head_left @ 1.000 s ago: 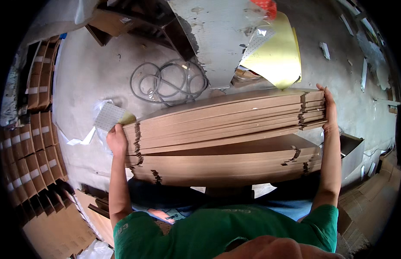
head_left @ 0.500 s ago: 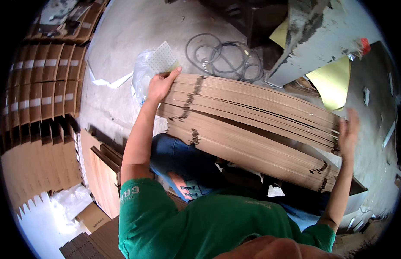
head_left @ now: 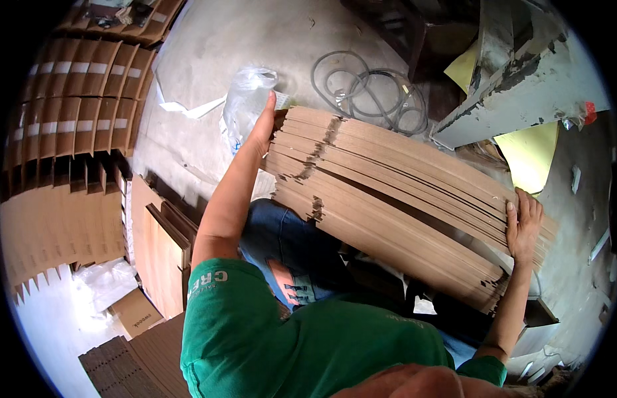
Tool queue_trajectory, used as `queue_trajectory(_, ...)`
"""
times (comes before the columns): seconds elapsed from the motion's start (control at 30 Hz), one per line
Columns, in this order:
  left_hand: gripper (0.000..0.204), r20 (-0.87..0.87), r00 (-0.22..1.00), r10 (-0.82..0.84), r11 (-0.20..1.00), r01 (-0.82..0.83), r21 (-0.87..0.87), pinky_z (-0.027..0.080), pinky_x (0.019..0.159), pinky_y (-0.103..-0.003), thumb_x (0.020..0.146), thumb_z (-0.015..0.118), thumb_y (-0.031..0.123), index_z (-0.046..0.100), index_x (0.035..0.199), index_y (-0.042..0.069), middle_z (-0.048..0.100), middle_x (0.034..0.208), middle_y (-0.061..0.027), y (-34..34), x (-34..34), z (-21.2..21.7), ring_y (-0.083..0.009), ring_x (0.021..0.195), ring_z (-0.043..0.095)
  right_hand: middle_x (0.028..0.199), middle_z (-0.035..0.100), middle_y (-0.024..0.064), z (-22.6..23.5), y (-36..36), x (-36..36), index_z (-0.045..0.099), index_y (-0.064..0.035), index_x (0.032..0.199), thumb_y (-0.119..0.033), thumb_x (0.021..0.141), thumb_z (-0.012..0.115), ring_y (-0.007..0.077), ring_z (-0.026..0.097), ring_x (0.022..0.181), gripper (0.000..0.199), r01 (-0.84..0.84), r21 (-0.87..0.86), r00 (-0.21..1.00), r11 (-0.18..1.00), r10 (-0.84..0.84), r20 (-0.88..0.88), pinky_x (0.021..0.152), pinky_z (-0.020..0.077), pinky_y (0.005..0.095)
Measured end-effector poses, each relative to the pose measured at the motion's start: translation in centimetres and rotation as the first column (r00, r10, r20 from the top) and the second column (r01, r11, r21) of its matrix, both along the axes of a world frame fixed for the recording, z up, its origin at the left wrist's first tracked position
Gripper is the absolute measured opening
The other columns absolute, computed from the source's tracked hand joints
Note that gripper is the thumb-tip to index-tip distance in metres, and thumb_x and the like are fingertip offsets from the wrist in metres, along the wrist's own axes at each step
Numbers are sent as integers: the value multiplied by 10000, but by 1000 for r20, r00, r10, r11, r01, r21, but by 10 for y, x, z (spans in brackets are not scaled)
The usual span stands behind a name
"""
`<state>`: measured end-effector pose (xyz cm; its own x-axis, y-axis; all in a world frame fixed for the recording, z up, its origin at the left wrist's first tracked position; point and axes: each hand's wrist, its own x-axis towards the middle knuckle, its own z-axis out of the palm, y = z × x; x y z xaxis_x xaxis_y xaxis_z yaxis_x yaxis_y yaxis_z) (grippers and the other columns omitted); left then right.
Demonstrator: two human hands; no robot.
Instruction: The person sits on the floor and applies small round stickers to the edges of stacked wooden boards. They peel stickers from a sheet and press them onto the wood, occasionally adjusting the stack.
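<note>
Head view, clock positions taken from the view centre: the upper cardboard stack (head_left: 401,169) lies at 2 o'clock, its layered edges visible. The lower cardboard stack (head_left: 388,233) lies at 4 o'clock, with a narrow wedge-shaped gap between the two. The left hand (head_left: 262,129), at 11 o'clock, touches the upper stack's left end, thumb extended; its fingers are mostly hidden, so clamping cannot be determined. The right hand (head_left: 525,225), at 3 o'clock, rests flat against the layered edges, fingers extended. A coiled cable (head_left: 367,77) lies at 1 o'clock on the floor (head_left: 209,60).
</note>
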<state>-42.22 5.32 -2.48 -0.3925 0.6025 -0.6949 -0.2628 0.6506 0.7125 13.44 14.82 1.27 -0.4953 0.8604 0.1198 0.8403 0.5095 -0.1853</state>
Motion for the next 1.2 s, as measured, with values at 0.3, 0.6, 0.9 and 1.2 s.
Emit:
queue_trajectory(0.3,760,41,995,-91,996,91,5,409,884,-284,826,349,668,534,1176,19,579,1105,-93,11,24,19,-183,994,544,1001,540,140,2,0,2,539,-19,1089,-252,850,536,306,464,960,334,-19,12,997,1000,20,-71,915,309,425)
queue_trajectory(0.6,592,158,980,-117,988,99,119,419,919,-352,886,397,510,488,1203,18,553,1146,-137,7,30,28,-242,1041,540,981,562,147,14,-7,8,560,5,1016,-213,810,581,317,483,914,301,1,-9,987,1000,-2,-163,871,345,417)
queue_trajectory(0.9,535,23,983,-180,977,176,121,326,977,-325,869,440,485,518,1219,88,458,1270,-90,29,39,55,-205,1159,422,953,574,153,19,-7,15,566,29,981,-128,862,517,303,502,912,203,63,-64,974,996,-75,-214,844,378,363)
queue_trajectory(1.2,487,123,971,-203,961,173,216,334,968,-301,876,443,403,485,1261,107,460,1267,-77,30,43,54,-195,1139,440,897,585,146,11,-4,7,577,10,914,-100,854,519,315,507,852,138,103,8,972,995,-98,-215,785,397,379)
